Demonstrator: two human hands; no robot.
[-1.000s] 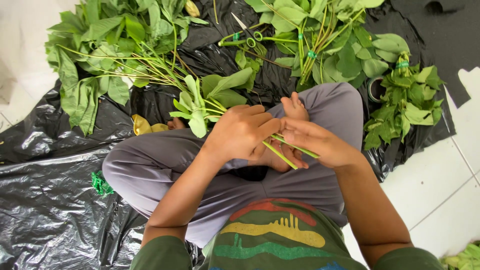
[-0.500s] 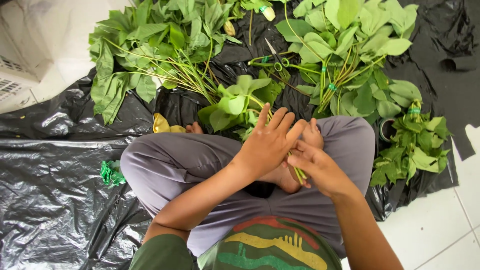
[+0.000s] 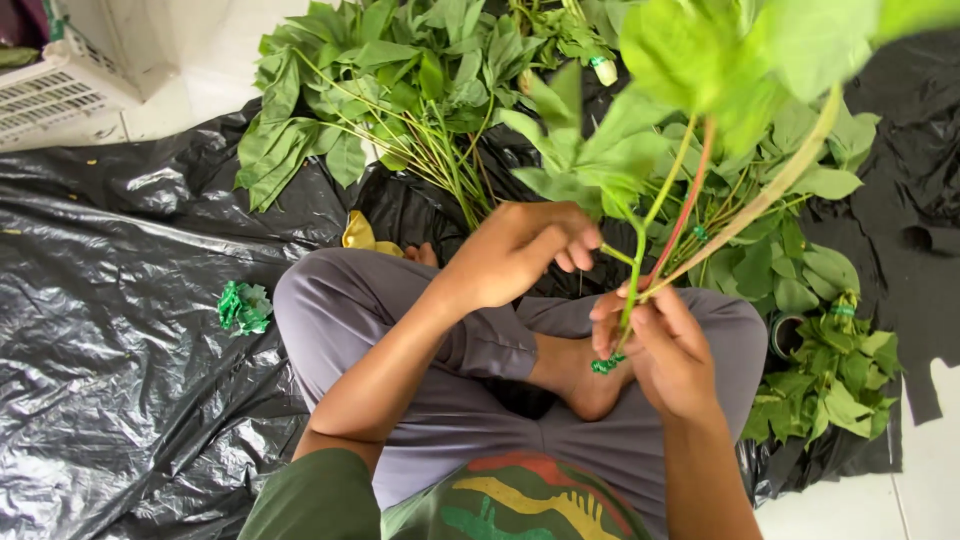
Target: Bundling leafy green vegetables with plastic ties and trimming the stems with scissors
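My right hand point(image 3: 665, 350) grips the lower stems of a bunch of leafy greens point(image 3: 690, 90), held upright close to the camera. A green twist tie point(image 3: 606, 365) sits at the stem ends by my fingers. My left hand point(image 3: 520, 250) hovers just left of the stems, fingers curled, touching a side stalk of the bunch. I sit cross-legged in grey trousers point(image 3: 330, 320), one bare foot point(image 3: 590, 385) under the hands.
Loose leafy stems point(image 3: 390, 100) lie piled on black plastic sheeting point(image 3: 110, 330) ahead. A tied bunch point(image 3: 835, 370) rests at the right by a tape roll point(image 3: 783, 335). A crumpled green tie wad point(image 3: 243, 305) lies left; a white basket point(image 3: 50, 85) stands far left.
The bunch has been raised from my lap to upright near the camera. My left hand has come off the stems' base and moved up beside them.
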